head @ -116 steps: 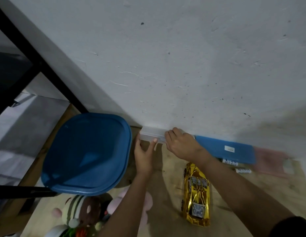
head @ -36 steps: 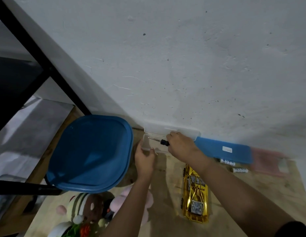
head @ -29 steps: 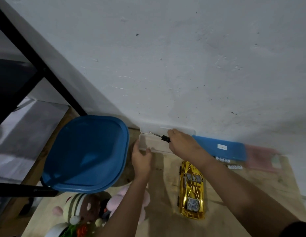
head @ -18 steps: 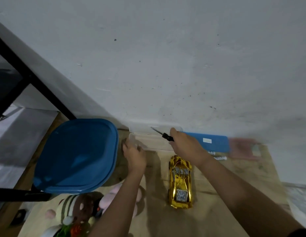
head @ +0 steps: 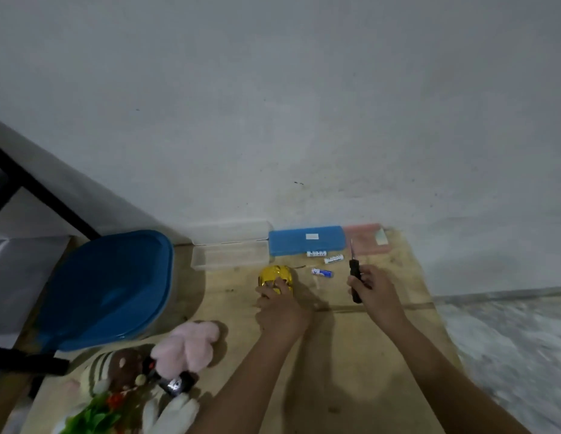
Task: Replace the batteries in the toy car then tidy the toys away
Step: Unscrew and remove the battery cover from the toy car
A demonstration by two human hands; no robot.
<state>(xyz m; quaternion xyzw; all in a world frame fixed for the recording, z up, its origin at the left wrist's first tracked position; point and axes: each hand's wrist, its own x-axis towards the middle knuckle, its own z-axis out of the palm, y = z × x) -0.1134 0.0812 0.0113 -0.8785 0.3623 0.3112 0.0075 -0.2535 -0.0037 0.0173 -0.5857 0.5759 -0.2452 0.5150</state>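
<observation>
One gold toy car [head: 275, 277] sits on the wooden board [head: 351, 355], a little in from the wall edge and about midway along it. The left hand [head: 280, 308] grips it from the near side, fingers curled over its roof, so only the end facing the wall shows. The right hand [head: 375, 294], to the right of the car and apart from it, is raised above the board and closed in a fist round the black handle of one screwdriver [head: 354, 277]. The shaft points away towards the wall.

Three batteries lie loose between the two hands and the wall edge: a blue-and-white one [head: 322, 272] nearest the car and two white ones [head: 316, 253] [head: 333, 259] just in front of the cases.

Three flat cases line the wall edge:
- a clear box [head: 230, 257], open, with its lid tipped up against the wall; what it holds cannot be made out
- a blue case [head: 306, 242], closed, with a white label
- a pink case [head: 365, 239], blurred

One blue lidded tub [head: 107, 289] stands at the board's left edge. In the near left corner lies a heap of plush toys [head: 141, 377], one pink and one striped brown; their number cannot be told.
</observation>
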